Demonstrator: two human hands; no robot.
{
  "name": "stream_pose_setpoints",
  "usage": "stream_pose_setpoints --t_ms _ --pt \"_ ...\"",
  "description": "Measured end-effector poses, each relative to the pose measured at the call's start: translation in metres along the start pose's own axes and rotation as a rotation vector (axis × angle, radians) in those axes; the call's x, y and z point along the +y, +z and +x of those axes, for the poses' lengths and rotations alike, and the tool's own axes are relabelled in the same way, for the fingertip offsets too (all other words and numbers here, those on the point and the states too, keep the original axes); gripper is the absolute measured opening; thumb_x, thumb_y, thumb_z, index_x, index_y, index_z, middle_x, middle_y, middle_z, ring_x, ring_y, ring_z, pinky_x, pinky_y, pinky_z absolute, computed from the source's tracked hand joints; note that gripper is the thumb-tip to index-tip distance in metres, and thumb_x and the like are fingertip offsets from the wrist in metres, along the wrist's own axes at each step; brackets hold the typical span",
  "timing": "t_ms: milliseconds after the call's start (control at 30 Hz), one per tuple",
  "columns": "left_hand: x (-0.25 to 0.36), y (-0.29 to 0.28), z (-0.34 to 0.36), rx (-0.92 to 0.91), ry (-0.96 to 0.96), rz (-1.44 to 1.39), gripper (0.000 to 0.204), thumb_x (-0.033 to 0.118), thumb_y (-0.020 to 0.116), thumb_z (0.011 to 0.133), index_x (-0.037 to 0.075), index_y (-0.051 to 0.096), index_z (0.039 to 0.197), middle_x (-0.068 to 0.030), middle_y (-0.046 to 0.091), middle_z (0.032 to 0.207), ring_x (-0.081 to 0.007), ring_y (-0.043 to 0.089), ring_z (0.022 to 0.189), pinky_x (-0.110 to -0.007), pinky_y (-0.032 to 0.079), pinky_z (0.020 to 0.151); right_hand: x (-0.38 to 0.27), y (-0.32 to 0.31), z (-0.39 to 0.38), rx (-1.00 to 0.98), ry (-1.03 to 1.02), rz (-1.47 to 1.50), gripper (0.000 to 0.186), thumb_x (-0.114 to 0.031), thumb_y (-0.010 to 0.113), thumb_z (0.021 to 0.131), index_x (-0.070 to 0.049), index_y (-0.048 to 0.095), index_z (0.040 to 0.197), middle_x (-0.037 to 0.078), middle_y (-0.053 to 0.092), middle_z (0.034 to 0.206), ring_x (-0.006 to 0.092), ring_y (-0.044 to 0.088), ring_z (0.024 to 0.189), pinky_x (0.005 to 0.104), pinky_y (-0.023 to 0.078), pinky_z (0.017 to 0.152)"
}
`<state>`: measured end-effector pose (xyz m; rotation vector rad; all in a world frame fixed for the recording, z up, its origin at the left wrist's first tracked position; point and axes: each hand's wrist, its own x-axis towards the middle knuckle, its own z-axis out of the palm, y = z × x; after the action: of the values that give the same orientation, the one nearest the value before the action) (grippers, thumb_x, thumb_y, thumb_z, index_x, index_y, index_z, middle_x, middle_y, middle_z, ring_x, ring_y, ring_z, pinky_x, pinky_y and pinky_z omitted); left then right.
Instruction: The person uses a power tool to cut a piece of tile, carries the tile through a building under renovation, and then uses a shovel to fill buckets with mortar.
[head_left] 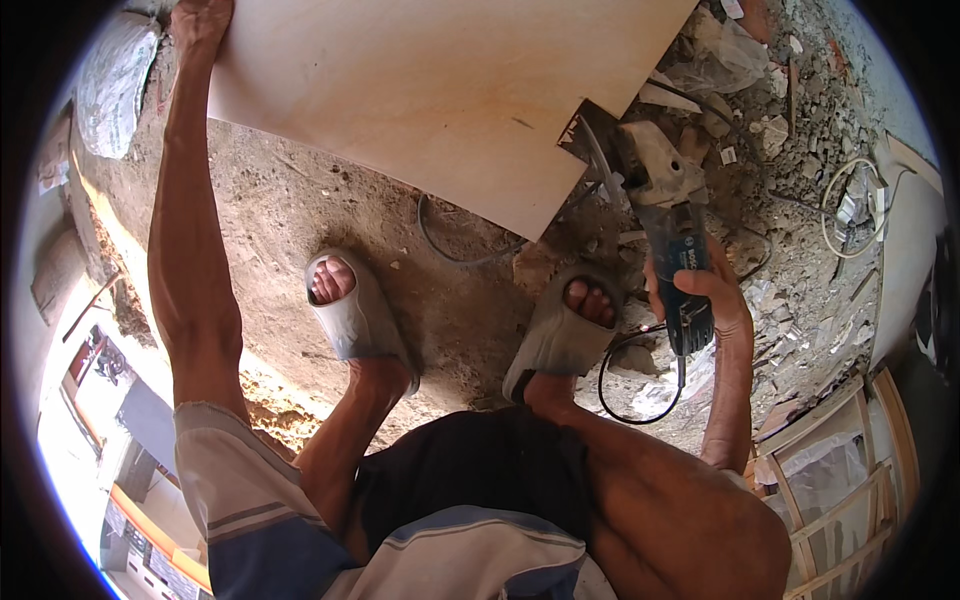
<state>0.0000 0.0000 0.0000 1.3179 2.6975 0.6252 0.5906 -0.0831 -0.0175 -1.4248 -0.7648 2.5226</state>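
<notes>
A large cream tile [430,90] fills the top middle, with a square dark notch in its right edge. My left hand [200,22] is at the tile's far left edge, at the rim of the picture; its fingers are mostly cut off. In my right hand [712,290] is a blue angle grinder [684,262], the fingers wrapped round its body. The grinder's dusty metal guard [662,165] and disc stand beside the notch; I cannot tell whether the disc touches the tile. A black cord [640,418] loops from the grinder's rear end.
Rubble [800,260] covers the ground at the right, with a white cable [832,205] on it. A clear plastic bag [118,85] lies at the far left. My sandalled feet [352,318] stand just below the tile. A wooden frame [835,480] is at the lower right.
</notes>
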Motion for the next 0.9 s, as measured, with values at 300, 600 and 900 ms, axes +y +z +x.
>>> stream_pose_setpoints --t_ms 300,600,900 --pt "-0.015 0.012 0.015 0.048 -0.042 0.062 0.093 0.073 0.066 0.093 -0.008 0.065 0.138 -0.0312 0.068 0.136 -0.0398 0.062 0.133 -0.047 0.042 0.119 -0.002 -0.004 -0.001 0.008 -0.006 -0.060 0.066 -0.034 0.085 0.081 0.001 0.059 0.130 0.015 0.072 0.087 0.0230 0.073 0.062 0.0356 0.060 0.053" --pt "-0.033 0.017 0.027 0.096 -0.004 0.133 0.093 0.073 0.066 0.092 -0.009 0.065 0.138 -0.0323 0.066 0.138 -0.0406 0.058 0.138 -0.047 0.039 0.122 -0.005 -0.001 0.001 0.020 -0.022 -0.061 0.063 -0.033 0.084 0.081 0.002 0.059 0.127 0.016 0.071 0.086 0.0228 0.072 0.061 0.0357 0.060 0.053" --pt "-0.017 0.011 0.018 0.060 -0.029 0.018 0.090 0.072 0.068 0.092 -0.008 0.068 0.134 -0.0295 0.072 0.129 -0.0386 0.066 0.127 -0.046 0.045 0.115 -0.006 -0.002 0.000 -0.003 -0.007 -0.062 0.062 -0.032 0.084 0.082 0.002 0.059 0.127 0.015 0.071 0.086 0.0231 0.072 0.061 0.0358 0.060 0.053"
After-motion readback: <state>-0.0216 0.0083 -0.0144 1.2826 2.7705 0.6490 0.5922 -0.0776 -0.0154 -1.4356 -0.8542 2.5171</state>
